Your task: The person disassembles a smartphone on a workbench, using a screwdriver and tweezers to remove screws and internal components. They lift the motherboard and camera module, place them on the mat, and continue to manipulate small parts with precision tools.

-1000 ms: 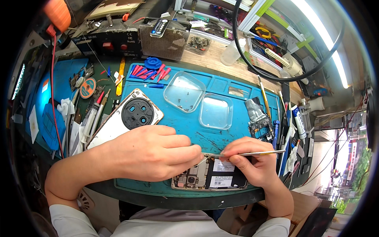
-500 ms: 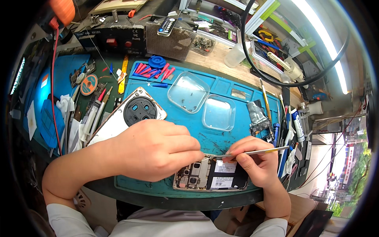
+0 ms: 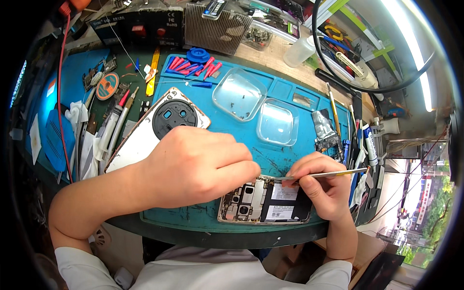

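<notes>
An opened smartphone lies on the blue-green work mat, its circuit board, camera modules and black battery exposed. My left hand is closed above the phone's left part, fingers bent in a pinch; its fingertips are partly hidden, and what they hold cannot be made out. My right hand grips a thin, flat metal tool between thumb and fingers at the phone's far right edge. The tool's tip reaches left along that far edge. Behind my left hand lies a white phone back cover with a round black camera ring.
Two clear plastic trays with tiny screws sit behind the phone. Pink and blue plastic pegs lie at the mat's far left. Hand tools and a solder reel are on the left; a brush and marker are on the right.
The whole scene has shifted slightly up and right in view. Both hands keep nearly the same grip and place over the phone.
</notes>
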### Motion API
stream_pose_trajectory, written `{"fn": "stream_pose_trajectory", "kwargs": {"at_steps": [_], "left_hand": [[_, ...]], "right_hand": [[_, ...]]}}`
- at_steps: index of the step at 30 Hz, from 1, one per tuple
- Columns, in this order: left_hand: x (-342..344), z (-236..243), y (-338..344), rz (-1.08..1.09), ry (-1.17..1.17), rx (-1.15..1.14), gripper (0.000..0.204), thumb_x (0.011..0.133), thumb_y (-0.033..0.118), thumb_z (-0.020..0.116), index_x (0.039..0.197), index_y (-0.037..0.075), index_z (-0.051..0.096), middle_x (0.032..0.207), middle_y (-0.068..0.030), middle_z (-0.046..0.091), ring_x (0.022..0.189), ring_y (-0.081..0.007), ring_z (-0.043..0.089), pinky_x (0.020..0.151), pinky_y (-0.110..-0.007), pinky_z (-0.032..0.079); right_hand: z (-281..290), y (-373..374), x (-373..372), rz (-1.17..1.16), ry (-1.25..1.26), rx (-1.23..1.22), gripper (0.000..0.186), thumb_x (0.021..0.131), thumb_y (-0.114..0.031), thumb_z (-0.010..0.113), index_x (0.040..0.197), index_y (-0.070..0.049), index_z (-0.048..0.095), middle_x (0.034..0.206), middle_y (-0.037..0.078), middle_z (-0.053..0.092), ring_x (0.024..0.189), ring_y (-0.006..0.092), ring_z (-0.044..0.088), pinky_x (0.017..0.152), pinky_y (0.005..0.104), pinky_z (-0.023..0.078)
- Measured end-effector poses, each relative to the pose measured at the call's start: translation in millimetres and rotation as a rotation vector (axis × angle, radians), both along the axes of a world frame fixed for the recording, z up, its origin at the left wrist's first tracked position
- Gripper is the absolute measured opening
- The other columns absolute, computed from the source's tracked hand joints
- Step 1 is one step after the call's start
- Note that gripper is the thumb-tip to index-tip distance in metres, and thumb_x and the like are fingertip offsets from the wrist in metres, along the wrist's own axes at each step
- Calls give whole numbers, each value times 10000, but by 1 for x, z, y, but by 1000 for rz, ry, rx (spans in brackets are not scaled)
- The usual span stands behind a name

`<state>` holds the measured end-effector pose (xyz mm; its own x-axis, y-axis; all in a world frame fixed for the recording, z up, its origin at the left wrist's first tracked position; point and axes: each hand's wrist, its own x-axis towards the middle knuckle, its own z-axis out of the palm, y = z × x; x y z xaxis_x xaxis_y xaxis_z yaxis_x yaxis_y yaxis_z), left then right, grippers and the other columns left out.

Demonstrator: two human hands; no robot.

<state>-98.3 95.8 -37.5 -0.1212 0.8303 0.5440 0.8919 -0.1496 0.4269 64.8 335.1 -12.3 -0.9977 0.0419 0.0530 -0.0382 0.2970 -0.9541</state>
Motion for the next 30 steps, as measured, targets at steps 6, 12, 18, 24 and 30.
{"fn": "stream_pose_trajectory", "kwargs": {"at_steps": [6, 12, 18, 24, 30], "left_hand": [[-1, -2, 3, 11, 11, -16, 158, 783, 116, 782, 925, 75, 726, 856, -28, 717, 689, -171, 694, 536, -301, 530], [0, -2, 3, 18, 19, 6, 157, 778, 112, 777, 919, 68, 722, 856, -30, 714, 693, -171, 695, 533, -297, 531], [-2, 0, -1, -27, 117, -5, 174, 750, 123, 731, 913, 67, 718, 877, -26, 694, 700, -156, 683, 529, -285, 521], [-4, -1, 1, -59, 176, 2, 175, 737, 125, 721, 905, 77, 713, 883, -17, 680, 710, -144, 679, 524, -265, 505], [-3, 1, -1, -60, 175, -10, 175, 738, 120, 725, 907, 77, 711, 882, -16, 679, 709, -142, 679, 525, -262, 503]], "right_hand": [[0, 0, 0, -20, -12, 20, 102, 969, -68, 715, 977, 33, 723, 929, 138, 749, 857, 223, 715, 771, 330, 568], [1, -2, 0, -31, -5, 17, 102, 973, -63, 708, 979, 37, 725, 927, 143, 747, 852, 226, 721, 761, 328, 574], [1, -2, 0, -23, -5, -25, 88, 969, -42, 701, 991, 40, 721, 946, 155, 746, 854, 223, 723, 764, 322, 580], [-2, 3, 0, 15, 33, 32, 78, 961, -28, 702, 999, 37, 723, 952, 152, 747, 856, 221, 723, 767, 325, 581], [0, 4, -1, 50, 42, 91, 71, 950, -12, 700, 998, 30, 731, 951, 141, 749, 850, 214, 721, 759, 316, 575]]}}
